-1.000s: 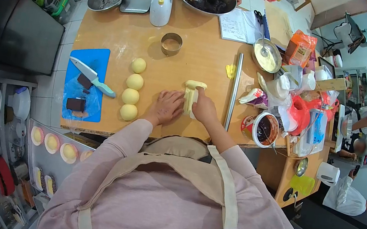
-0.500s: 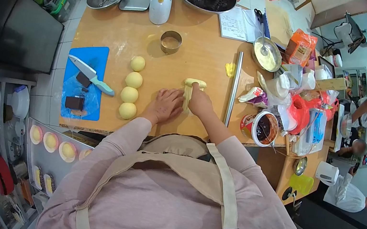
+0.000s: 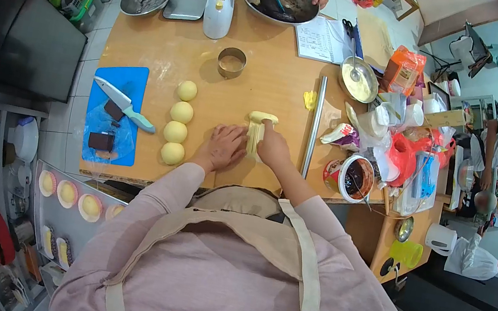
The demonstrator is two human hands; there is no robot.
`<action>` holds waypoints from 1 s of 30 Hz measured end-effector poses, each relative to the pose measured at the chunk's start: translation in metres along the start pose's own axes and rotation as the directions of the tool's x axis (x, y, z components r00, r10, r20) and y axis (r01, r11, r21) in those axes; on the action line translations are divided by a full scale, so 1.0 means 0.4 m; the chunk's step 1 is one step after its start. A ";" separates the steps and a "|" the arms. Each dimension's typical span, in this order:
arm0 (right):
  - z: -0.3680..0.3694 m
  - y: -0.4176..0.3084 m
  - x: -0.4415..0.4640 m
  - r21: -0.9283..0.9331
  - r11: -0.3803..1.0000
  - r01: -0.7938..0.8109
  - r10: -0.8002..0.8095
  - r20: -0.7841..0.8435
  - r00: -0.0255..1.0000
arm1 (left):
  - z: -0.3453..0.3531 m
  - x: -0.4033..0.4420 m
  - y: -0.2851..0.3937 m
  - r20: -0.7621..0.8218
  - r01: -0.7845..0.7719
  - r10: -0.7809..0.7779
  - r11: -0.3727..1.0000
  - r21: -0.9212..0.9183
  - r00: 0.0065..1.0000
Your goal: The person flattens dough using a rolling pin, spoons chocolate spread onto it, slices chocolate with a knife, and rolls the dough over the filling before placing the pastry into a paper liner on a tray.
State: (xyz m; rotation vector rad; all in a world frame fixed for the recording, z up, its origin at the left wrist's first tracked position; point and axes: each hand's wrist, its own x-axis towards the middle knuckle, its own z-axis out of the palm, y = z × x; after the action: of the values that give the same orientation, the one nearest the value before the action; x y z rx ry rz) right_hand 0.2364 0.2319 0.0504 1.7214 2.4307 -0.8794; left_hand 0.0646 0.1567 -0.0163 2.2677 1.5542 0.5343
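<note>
Dough strip [image 3: 255, 133], one, pale yellow: lies on the wooden table [image 3: 169, 43] between my hands, its far end a thick crosswise roll, its flat length running toward me.
Right hand [image 3: 274, 148], mine: fingers on the dough at and just below the roll; whether they pinch it or only press, I cannot tell.
Left hand [image 3: 224, 146], mine: palm down on the table, fingers slightly spread, clamped on nothing, fingertips at the strip's left edge.
Dough balls [image 3: 179, 123], four: in a row left of my left hand.
Metal rod [image 3: 314, 127], one: right of my right hand, lying lengthwise.
Metal ring [image 3: 231, 63], one: beyond the strip, toward the left.
Blue board [image 3: 137, 81], one: at the table's left edge, bearing a knife [image 3: 123, 103].
</note>
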 end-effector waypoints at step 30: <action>0.002 0.011 0.030 -0.057 0.996 -0.063 0.066 0.048 0.997 | 0.019 -0.004 -0.002 -0.063 -0.027 0.028 0.999 0.029 0.998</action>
State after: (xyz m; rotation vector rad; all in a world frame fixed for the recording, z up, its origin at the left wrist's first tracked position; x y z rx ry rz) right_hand 0.2353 0.2429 0.0437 1.7272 2.3311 -0.8290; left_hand 0.0671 0.1549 -0.0233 2.3172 1.5719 0.6013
